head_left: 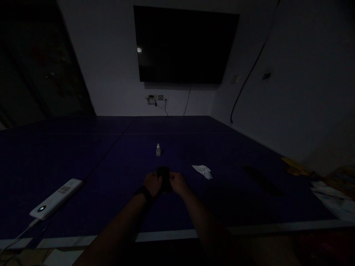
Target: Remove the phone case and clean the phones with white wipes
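Head view: our left hand (152, 183) and right hand (177, 182) pinched a black flat rectangular object (164, 180) (material unclear) over the flat purple tabletop (124, 159); handling seemed underway, next needing a steady hold

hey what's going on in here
In a dim room, a person has their left hand and right hand on a dark rectangular object, too dim to identify, over a blue table. Beyond it stands a small white-capped bottle; a crumpled white tissue lies to the right.
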Demonstrator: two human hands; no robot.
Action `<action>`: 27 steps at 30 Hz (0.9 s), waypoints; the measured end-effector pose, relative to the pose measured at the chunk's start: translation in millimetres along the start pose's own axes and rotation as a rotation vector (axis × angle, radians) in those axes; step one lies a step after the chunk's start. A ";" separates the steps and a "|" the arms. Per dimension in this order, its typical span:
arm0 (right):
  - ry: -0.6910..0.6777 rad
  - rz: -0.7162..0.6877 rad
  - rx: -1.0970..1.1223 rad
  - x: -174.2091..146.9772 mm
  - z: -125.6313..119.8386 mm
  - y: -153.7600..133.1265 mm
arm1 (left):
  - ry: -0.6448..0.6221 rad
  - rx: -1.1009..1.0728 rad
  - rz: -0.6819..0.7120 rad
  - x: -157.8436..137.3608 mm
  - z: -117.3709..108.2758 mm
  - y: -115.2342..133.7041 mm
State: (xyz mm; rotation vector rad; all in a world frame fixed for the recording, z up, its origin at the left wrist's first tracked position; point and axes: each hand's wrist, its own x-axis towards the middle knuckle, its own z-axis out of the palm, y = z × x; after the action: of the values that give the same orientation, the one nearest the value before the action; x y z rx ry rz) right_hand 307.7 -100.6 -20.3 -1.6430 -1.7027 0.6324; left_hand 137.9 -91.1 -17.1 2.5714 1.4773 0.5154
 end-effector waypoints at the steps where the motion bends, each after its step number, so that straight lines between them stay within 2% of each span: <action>1: 0.015 -0.012 -0.023 0.8 -2.1 1.6 | 0.024 -0.024 0.010 0.2 -0.5 -3.9; 4: 0.082 -0.043 -0.107 7.4 -18.3 9.8 | 0.079 -0.064 0.012 1.4 -9.4 -24.5; 9: 0.164 -0.112 -0.259 28.7 -59.3 28.7 | 0.112 -0.036 -0.086 2.7 -36.2 -77.2; 13: 0.148 -0.155 -0.356 40.0 -64.3 38.1 | 0.076 0.012 -0.115 3.7 -43.9 -108.3; 21: 0.100 -0.202 -0.435 40.7 -44.9 49.6 | -0.005 0.105 -0.118 3.4 -34.9 -123.5; 24: 0.107 -0.210 -0.450 39.4 -47.7 47.4 | -0.023 0.123 -0.108 3.5 -35.9 -125.9; 27: 0.138 -0.209 -0.466 37.9 -63.8 44.0 | -0.032 0.130 -0.102 4.4 -37.1 -128.3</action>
State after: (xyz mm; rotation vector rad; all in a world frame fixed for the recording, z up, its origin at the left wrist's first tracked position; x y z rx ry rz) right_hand 385.6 -66.3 -6.3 -1.7302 -1.9836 0.0164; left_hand 22.5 -23.7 -17.4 2.5688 1.6723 0.3754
